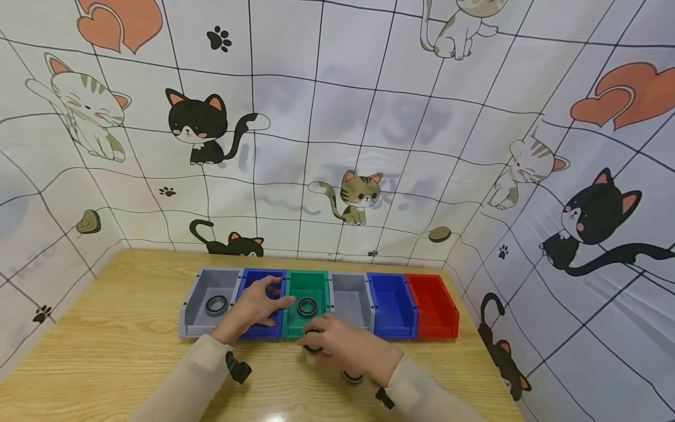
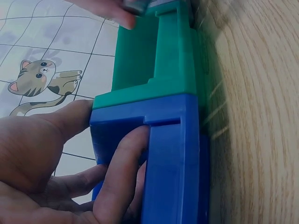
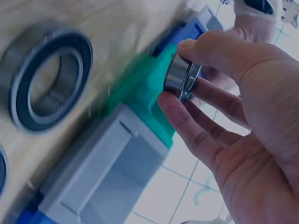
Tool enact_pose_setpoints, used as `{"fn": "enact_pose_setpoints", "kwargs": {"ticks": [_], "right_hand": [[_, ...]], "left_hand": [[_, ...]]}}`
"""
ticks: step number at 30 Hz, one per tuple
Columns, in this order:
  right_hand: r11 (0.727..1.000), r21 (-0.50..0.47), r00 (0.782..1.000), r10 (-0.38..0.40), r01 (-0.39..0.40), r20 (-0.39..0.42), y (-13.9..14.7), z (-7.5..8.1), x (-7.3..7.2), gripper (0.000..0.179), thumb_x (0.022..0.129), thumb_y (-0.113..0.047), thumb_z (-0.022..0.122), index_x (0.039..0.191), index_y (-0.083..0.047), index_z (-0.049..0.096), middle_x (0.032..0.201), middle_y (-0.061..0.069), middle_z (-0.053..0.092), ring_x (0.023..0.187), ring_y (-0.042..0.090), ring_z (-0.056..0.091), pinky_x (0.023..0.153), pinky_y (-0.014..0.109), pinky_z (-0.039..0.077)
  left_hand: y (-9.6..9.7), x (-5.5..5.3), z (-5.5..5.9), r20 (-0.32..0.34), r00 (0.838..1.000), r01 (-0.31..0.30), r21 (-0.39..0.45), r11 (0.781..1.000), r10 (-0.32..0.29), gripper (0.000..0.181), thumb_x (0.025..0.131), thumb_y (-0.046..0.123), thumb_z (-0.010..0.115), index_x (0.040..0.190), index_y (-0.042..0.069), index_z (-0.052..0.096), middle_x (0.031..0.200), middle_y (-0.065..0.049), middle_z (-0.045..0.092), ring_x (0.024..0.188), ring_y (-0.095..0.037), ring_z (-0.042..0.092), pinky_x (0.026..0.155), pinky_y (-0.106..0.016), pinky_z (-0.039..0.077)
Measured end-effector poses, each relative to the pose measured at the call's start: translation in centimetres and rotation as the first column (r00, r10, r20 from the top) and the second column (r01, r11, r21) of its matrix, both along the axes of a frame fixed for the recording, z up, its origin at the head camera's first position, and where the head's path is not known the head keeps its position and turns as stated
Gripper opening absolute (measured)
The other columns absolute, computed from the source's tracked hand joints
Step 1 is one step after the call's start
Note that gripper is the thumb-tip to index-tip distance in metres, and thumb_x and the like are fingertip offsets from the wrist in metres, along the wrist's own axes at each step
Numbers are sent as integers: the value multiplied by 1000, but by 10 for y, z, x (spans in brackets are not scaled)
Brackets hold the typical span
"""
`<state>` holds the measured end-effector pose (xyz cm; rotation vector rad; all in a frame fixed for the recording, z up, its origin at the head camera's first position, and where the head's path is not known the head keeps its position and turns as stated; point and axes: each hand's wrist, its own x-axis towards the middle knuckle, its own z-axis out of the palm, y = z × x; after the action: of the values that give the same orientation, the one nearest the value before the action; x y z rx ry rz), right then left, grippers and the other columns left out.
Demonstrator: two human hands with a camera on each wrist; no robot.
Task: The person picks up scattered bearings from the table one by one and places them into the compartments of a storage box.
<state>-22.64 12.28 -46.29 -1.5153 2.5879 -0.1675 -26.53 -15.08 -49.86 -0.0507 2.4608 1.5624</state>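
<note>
1. Right sleeve (image 1: 422,392) and left sleeve (image 1: 181,375) lay nearest, angled inward over the counter (image 1: 274,381).
2. Right hand (image 1: 343,346): thumb and fingers pinched the held bearing (image 3: 177,77) across its outer rim.
3. Position: the held bearing, a short ring without a long axis, sat at the near edge of the green bin (image 1: 292,282), whose cavity lay beyond. Height over the lip could not be judged.
4. Left hand (image 1: 257,303): fingers hung loosely bent and spread at the left blue bin (image 1: 266,333), no bearing visible in them; its thumb reached the green bin's left wall.
5. Clearance: a second bearing (image 1: 299,308) occupied the green bin's near half, leaving room behind.
6. Third bearing (image 1: 353,380): on the counter, partly hidden by the right hand.
</note>
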Motion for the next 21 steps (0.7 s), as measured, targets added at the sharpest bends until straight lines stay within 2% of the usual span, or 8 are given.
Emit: {"fn": "enact_pose_setpoints", "kwargs": {"ticks": [8,15,21], "right_hand": [[995,-90,1000,-30,30,-2,19,12,-10,44,108,-12,86,151,-19,79,155,2,72,139,21,72,105,18,65],[992,-115,995,-59,51,-74,32,17,-21,43,106,-16,89,148,-19,81,149,4,76,135,23,74,112,34,68],[985,-136,991,-119,109,-68,44,22,-33,42,105,-14,89,147,-16,82,149,7,77,137,27,72,113,41,69]], "left_hand": [[0,-1,-2,-3,1000,3,-5,1000,-3,84,108,35,87,175,4,47,161,-30,64,92,-22,82,74,-41,74],[0,-1,0,-5,1000,3,-13,1000,-3,84,109,35,87,175,3,47,161,-31,64,87,-21,84,73,-41,74],[1,1,2,-10,1000,5,-13,1000,-5,83,109,32,86,175,1,47,159,-32,64,85,-22,84,73,-41,74]]}}
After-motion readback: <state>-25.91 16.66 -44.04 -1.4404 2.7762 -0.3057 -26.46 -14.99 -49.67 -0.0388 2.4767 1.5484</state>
